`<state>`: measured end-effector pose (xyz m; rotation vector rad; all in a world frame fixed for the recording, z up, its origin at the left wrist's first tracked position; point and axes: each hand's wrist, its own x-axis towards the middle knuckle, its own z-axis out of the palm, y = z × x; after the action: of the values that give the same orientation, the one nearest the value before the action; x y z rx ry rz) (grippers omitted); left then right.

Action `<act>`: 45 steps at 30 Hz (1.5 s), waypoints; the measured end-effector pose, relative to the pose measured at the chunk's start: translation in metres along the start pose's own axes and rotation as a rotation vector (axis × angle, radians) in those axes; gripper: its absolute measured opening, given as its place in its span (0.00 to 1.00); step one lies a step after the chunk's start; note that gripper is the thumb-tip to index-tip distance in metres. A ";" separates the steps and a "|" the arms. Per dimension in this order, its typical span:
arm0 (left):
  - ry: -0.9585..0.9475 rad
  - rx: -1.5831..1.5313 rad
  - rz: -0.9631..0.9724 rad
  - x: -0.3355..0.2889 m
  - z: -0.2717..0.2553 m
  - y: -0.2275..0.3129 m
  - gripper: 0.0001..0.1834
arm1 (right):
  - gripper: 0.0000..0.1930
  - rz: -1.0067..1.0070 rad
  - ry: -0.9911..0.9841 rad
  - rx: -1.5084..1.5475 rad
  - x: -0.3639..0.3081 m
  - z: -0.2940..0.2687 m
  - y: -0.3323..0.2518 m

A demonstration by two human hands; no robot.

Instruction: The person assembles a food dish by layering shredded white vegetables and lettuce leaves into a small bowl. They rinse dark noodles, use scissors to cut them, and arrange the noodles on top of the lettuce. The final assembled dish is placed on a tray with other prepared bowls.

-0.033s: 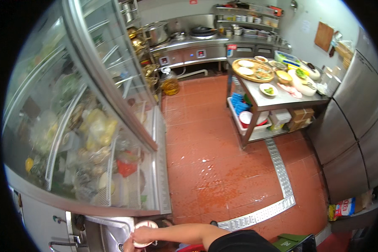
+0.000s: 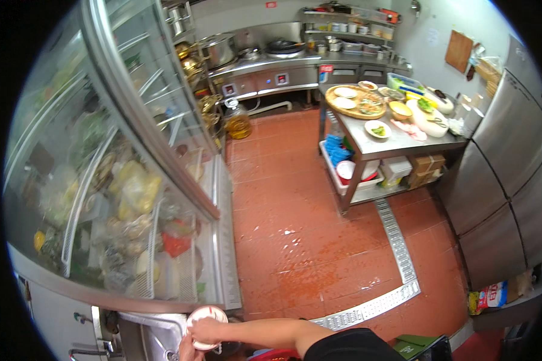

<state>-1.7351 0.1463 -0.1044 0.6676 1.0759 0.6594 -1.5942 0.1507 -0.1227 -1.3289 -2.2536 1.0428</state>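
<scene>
One white, round, shallow bowl [image 2: 215, 313] is at 7 o'clock in my view, under my right hand [image 2: 206, 331], which lies across it, my bare forearm crossing from 5 o'clock. My left hand [image 2: 188, 350] is at the bowl's 7 o'clock edge, so my hands are close together; the fingers are too hidden to tell how either grips. From the bowl, a stainless-steel sink [image 2: 161, 337] is near at 8 o'clock, and a red plastic rim [image 2: 274, 355] shows at 4. Farther out in my view, a tall glass-doored cabinet [image 2: 227, 240] of bagged food fills 9 o'clock, a clear jug of amber liquid [image 2: 238, 124] stands at 11, a steel cooking range [image 2: 274, 81] at 12, and a steel-topped table [image 2: 376, 146] bearing a round, brown tray [image 2: 354, 113] at 2. At 4, a slotted metal floor drain [image 2: 396, 240] bends across wet red tiles [image 2: 295, 174].
</scene>
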 end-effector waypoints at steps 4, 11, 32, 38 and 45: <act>-0.332 -0.031 0.020 0.060 0.146 -0.023 0.24 | 0.26 0.182 0.393 -0.402 -0.117 -0.113 0.071; -0.635 0.020 -0.118 0.150 0.378 -0.072 0.22 | 0.12 0.229 1.135 -0.029 -0.320 -0.260 0.157; -0.425 0.123 -0.196 0.348 1.015 -0.271 0.15 | 0.08 1.424 1.214 0.049 -0.823 -0.335 0.379; -0.214 0.024 -0.214 0.398 1.085 -0.297 0.14 | 0.05 0.840 1.057 -0.242 -0.821 -0.518 0.531; -0.067 0.137 -0.198 0.419 1.114 -0.298 0.14 | 0.10 0.653 0.736 -0.354 -0.773 -0.629 0.680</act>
<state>-0.5136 0.0941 -0.2037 0.6854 1.1155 0.3931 -0.4023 -0.0372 -0.1241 -2.2218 -1.4997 0.1920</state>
